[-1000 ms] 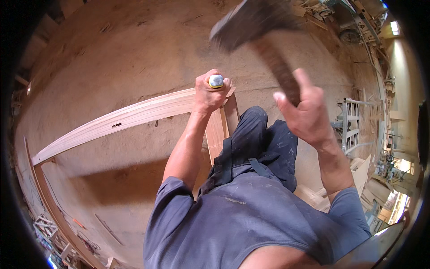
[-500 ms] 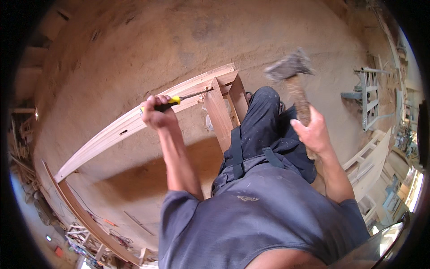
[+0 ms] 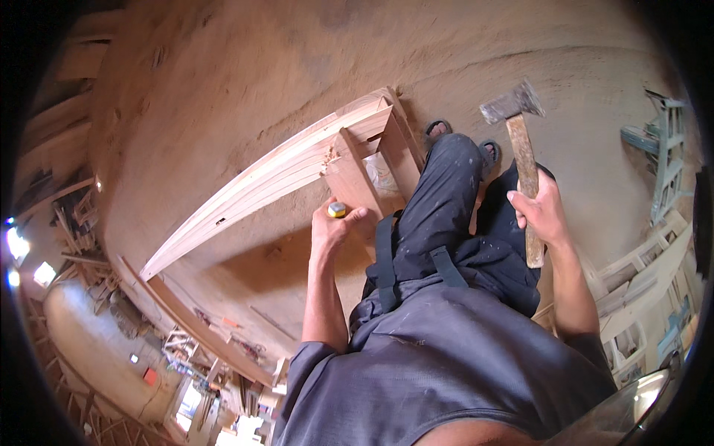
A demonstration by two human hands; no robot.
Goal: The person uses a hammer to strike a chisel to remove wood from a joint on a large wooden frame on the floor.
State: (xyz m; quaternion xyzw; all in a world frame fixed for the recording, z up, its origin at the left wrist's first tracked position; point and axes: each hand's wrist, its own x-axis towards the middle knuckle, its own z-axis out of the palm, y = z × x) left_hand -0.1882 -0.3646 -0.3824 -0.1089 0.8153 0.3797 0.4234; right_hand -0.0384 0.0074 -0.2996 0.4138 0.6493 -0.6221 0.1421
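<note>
"Which step do you read?"
"Hammer-and-tool work, I judge, with no blow landing. The left hand [image 3: 331, 230] grips a yellow-ended tool [image 3: 337, 210] beside the short board [image 3: 351, 178], tip hidden; the right hand [image 3: 542, 210] grasps a hammer [image 3: 523, 152], clear of the wood. A blow would call for seating the tip first."
"Containers?"
"I can't confirm any; what looks like clear plastic [image 3: 381, 175] lies past that board, contents unclear."

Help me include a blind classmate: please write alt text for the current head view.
A person's right hand holds a wooden-handled hammer, while the left hand grips a yellow-rimmed tool handle seen end-on. Left of the dark-trousered legs is a pale wooden frame with wood chips near one joint, and brown floor around it.
</note>
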